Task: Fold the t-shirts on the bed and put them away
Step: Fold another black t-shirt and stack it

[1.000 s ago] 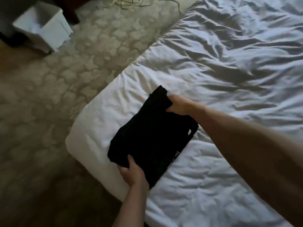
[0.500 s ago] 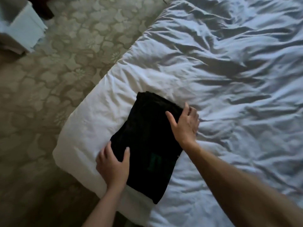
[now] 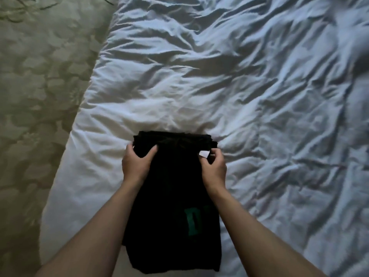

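Observation:
A folded black t-shirt [image 3: 173, 192] with green lettering near its lower end lies lengthwise on the white bed [image 3: 239, 86], close to the bed's left edge. My left hand [image 3: 136, 165] grips the shirt's far left corner, thumb on top and fingers curled round the edge. At the far right corner my right hand [image 3: 213, 169] pinches the fabric, where a small white label sticks out. The far end of the shirt looks bunched into several layers.
Rumpled white bedding fills the middle and right of the view. A patterned beige carpet [image 3: 40, 96] runs along the left side of the bed.
Both hands went from lying flat on the shirt's sides to gripping its far corners. The view has swung, so the shirt now lies straight ahead and the white box on the floor is out of sight.

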